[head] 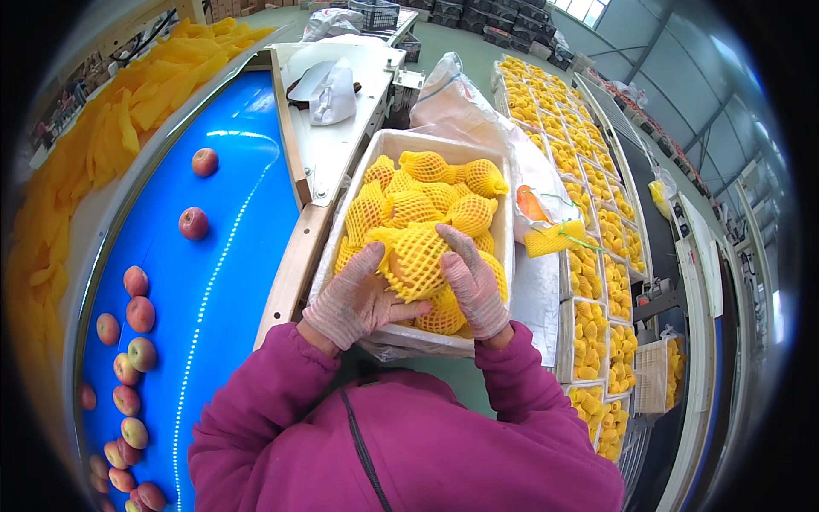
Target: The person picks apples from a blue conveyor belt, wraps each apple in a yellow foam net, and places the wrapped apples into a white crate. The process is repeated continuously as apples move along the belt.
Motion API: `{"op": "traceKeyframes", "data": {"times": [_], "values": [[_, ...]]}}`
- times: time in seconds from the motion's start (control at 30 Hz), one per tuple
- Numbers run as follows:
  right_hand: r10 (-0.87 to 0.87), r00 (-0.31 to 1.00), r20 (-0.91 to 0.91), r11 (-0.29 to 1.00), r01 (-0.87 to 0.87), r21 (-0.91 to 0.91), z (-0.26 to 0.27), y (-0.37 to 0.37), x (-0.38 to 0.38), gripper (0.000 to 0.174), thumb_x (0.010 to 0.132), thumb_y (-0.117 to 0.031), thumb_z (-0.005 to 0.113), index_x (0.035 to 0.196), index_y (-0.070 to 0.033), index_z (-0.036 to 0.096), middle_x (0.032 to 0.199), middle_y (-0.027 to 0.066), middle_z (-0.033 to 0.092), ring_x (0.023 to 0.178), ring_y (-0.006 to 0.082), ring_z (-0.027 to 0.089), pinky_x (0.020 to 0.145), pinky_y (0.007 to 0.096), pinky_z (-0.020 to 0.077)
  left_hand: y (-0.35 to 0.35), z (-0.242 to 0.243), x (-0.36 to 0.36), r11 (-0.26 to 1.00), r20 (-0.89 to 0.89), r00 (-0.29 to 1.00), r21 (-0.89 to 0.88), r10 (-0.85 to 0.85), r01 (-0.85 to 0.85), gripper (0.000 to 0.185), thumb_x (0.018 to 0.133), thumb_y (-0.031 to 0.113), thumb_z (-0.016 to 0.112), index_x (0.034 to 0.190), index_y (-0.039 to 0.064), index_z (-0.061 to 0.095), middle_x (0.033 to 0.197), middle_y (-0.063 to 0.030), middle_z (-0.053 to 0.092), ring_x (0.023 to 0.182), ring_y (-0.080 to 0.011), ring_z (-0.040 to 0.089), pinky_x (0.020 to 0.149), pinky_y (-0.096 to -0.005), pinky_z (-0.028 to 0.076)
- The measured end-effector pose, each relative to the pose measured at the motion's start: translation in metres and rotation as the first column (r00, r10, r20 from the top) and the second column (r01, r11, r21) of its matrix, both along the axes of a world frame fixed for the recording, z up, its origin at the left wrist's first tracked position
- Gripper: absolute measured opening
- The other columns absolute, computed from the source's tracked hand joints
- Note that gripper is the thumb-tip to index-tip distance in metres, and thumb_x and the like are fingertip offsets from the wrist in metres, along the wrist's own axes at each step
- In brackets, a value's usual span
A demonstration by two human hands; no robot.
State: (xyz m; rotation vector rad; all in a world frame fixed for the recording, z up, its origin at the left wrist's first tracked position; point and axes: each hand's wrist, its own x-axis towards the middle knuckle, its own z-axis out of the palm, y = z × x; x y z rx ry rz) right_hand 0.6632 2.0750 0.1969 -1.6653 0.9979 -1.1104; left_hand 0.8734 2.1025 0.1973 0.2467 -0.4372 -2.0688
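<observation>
My left hand (358, 301), in a pale knitted glove, is at the left side of an apple in a yellow foam net (414, 261). Gloved the same way, my right hand (475, 281) is at that apple's right side, its fingers stretched upward. The netted apple sits between both hands above a white foam crate (350, 192), which holds several more apples in yellow nets (422, 165). A clear liner shows along the crate's edge. Whether either hand bears the apple's weight is not plain.
Left of the crate, loose apples (141, 315) lie on a blue conveyor belt (224, 288) with a wooden side rail (291, 269). Yellow foam nets (96, 160) are heaped beyond it. Rows of crates with netted apples (587, 339) stand at the right, past a white sack (457, 96).
</observation>
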Motion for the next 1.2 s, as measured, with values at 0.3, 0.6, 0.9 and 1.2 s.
{"op": "traceKeyframes", "data": {"times": [0.3,0.6,0.9,1.2], "values": [[-0.386,0.877,-0.286,0.879,0.256,-0.402,0.000,-0.180,-0.036,0.039,0.095,-0.029,0.064,0.126,-0.005,0.064,0.123,0.0207,0.067,0.116,0.0363,0.064,0.100,0.0401,0.0488,-0.164,0.006,-0.055,0.997,0.185,0.982,0.072,-0.040,0.027,0.105,0.090,0.067,0.063,0.161,0.013,0.007,0.161,-0.0275,0.017,0.137,-0.0481,0.045,0.101,-0.0489,0.056],[-0.061,0.898,-0.436,0.939,-0.096,-0.329,0.045,-0.262,0.063,0.029,0.091,-0.012,0.063,0.118,-0.005,0.068,0.118,0.0128,0.070,0.108,0.0243,0.068,0.095,0.0352,0.0526,-0.096,0.031,0.044,0.990,0.532,0.841,-0.141,0.096,-0.024,0.061,0.102,0.048,0.056,0.141,0.003,0.047,0.128,-0.0201,0.055,0.104,-0.0263,0.066,0.085,-0.0381,0.061],[0.459,0.770,-0.444,0.486,-0.636,-0.600,0.106,-0.164,0.378,0.041,0.093,-0.019,0.063,0.133,-0.012,0.059,0.123,0.0179,0.064,0.110,0.0355,0.065,0.098,0.0410,0.0522,0.113,0.037,0.160,0.722,0.593,0.537,-0.114,0.601,-0.682,0.051,0.104,0.038,0.056,0.136,-0.002,0.053,0.117,-0.0196,0.067,0.101,-0.0293,0.072,0.089,-0.0418,0.060],[0.085,0.887,-0.454,0.686,-0.383,-0.619,0.109,-0.162,0.511,0.030,0.094,-0.027,0.060,0.121,-0.018,0.066,0.119,0.0122,0.071,0.107,0.0344,0.068,0.093,0.0445,0.0522,0.213,0.025,0.149,0.402,0.606,0.209,-0.200,0.768,-0.894,0.053,0.102,0.039,0.060,0.130,-0.005,0.054,0.111,-0.0214,0.068,0.099,-0.0315,0.072,0.083,-0.0435,0.062]]}}
